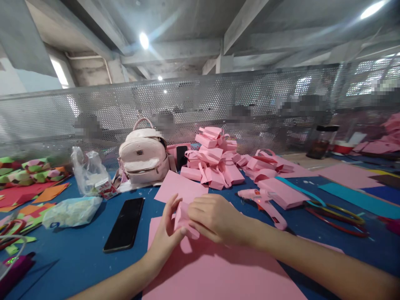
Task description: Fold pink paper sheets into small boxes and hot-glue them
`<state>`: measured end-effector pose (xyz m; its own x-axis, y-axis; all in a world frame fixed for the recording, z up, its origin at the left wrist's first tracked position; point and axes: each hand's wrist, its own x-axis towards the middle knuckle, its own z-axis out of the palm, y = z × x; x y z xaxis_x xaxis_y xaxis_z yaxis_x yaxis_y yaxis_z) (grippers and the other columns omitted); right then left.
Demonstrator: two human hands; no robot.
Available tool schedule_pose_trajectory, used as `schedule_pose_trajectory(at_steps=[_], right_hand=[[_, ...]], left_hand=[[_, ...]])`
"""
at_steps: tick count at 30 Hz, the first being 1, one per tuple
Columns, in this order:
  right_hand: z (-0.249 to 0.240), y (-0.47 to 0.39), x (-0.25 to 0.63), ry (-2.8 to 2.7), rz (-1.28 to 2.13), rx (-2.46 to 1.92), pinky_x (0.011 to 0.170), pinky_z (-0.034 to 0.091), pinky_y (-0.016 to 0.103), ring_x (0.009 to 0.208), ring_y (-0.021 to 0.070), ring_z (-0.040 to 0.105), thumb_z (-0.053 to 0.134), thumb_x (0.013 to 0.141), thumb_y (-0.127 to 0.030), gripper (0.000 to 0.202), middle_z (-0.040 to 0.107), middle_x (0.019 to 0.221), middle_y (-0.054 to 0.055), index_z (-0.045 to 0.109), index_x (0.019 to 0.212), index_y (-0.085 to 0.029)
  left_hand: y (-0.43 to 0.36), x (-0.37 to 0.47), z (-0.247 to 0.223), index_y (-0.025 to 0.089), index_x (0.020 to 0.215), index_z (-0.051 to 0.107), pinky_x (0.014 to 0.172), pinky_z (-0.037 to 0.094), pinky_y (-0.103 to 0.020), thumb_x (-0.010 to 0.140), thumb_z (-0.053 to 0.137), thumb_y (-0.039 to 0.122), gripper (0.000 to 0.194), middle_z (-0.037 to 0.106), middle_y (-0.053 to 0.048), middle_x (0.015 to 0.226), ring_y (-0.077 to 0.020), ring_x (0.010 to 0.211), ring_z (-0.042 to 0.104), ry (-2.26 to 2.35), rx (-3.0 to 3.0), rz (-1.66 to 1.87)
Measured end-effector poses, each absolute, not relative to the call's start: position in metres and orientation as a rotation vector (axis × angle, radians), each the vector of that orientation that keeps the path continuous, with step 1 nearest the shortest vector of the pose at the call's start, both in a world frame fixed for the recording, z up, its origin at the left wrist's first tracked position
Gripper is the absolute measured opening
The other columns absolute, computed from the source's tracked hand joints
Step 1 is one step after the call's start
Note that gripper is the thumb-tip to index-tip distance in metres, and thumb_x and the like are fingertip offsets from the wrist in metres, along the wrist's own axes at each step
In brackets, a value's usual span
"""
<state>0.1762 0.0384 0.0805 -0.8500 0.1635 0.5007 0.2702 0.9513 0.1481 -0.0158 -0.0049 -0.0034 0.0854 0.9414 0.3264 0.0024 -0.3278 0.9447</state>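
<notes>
Between my two hands is a small folded pink paper piece (183,218), held above a large pink sheet (225,275). My left hand (167,233) grips its left side, thumb in front and fingers behind. My right hand (215,218) has its fingers curled over the right side of the piece; its fingertips are partly hidden. Another pink sheet (178,187) lies just beyond my hands. To the right rests a pink glue gun (264,204), and behind it a heap of folded pink paper boxes (215,158).
A black phone (124,225) and plastic bags (73,211) lie on the left, near a pale backpack (143,156). Scissors (337,216) and a blue strip (359,199) are at the right. A perforated metal screen (193,96) stands behind the blue table (84,258).
</notes>
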Motion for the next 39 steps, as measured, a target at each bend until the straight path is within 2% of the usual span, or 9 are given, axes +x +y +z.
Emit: schedule_pose_trajectory(at_steps=[4, 10, 14, 23, 29, 36, 39], right_hand=[[0.082, 0.039, 0.177, -2.626, -0.254, -0.358, 0.061, 0.031, 0.03, 0.065, 0.0172, 0.049, 0.037, 0.106, -0.03, 0.041, 0.061, 0.071, 0.003, 0.062, 0.077, -0.016], [0.081, 0.041, 0.177, -2.605, -0.201, -0.347, 0.061, 0.03, 0.029, 0.065, 0.0167, 0.05, 0.03, 0.109, -0.037, 0.051, 0.061, 0.07, 0.003, 0.063, 0.076, -0.016], [0.08, 0.04, 0.177, -2.568, -0.209, -0.329, 0.06, 0.028, 0.029, 0.063, 0.0163, 0.048, 0.029, 0.109, -0.042, 0.055, 0.06, 0.068, 0.002, 0.062, 0.074, -0.016], [0.076, 0.038, 0.176, -2.556, -0.296, -0.355, 0.061, 0.029, 0.029, 0.064, 0.0163, 0.053, 0.04, 0.108, -0.033, 0.043, 0.064, 0.069, 0.003, 0.064, 0.077, -0.016], [0.075, 0.04, 0.176, -2.513, -0.36, -0.28, 0.058, 0.025, 0.031, 0.06, 0.0153, 0.049, 0.041, 0.106, -0.03, 0.045, 0.062, 0.064, 0.002, 0.064, 0.07, -0.017], [0.078, 0.042, 0.179, -2.56, -0.327, -0.31, 0.058, 0.023, 0.031, 0.058, 0.0151, 0.05, 0.042, 0.105, -0.035, 0.047, 0.063, 0.062, 0.002, 0.063, 0.067, -0.017], [0.078, 0.041, 0.179, -2.551, -0.324, -0.325, 0.058, 0.024, 0.03, 0.058, 0.0153, 0.051, 0.042, 0.105, -0.03, 0.044, 0.064, 0.063, 0.002, 0.063, 0.069, -0.016]], left_hand=[[-0.005, -0.015, -0.002, 0.027, 0.152, 0.033, 0.118, 0.032, -0.047, 0.078, 0.066, 0.076, 0.095, 0.038, -0.014, 0.159, -0.0356, 0.151, 0.026, 0.998, 1.517, 1.382], [-0.006, -0.015, 0.0, 0.029, 0.151, 0.033, 0.12, 0.026, -0.049, 0.085, 0.066, 0.065, 0.081, 0.036, -0.012, 0.16, -0.0337, 0.152, 0.024, 1.042, 1.512, 1.359], [-0.007, -0.016, 0.0, 0.029, 0.151, 0.032, 0.12, 0.028, -0.049, 0.085, 0.065, 0.066, 0.083, 0.037, -0.013, 0.159, -0.0331, 0.152, 0.025, 1.053, 1.513, 1.354], [-0.005, -0.016, -0.004, 0.03, 0.152, 0.035, 0.118, 0.03, -0.049, 0.085, 0.064, 0.067, 0.083, 0.039, -0.013, 0.159, -0.035, 0.151, 0.027, 1.082, 1.486, 1.356], [0.002, -0.016, -0.019, 0.03, 0.151, 0.036, 0.118, 0.031, -0.049, 0.084, 0.066, 0.066, 0.082, 0.042, -0.012, 0.157, -0.0352, 0.149, 0.03, 1.036, 1.532, 1.453], [-0.006, -0.016, 0.001, 0.029, 0.151, 0.036, 0.119, 0.029, -0.051, 0.085, 0.063, 0.068, 0.082, 0.044, -0.013, 0.155, -0.0355, 0.148, 0.033, 1.07, 1.451, 1.396], [-0.004, -0.015, -0.001, 0.029, 0.151, 0.036, 0.12, 0.026, -0.05, 0.084, 0.063, 0.07, 0.083, 0.046, -0.013, 0.154, -0.0351, 0.148, 0.033, 1.083, 1.412, 1.396]])
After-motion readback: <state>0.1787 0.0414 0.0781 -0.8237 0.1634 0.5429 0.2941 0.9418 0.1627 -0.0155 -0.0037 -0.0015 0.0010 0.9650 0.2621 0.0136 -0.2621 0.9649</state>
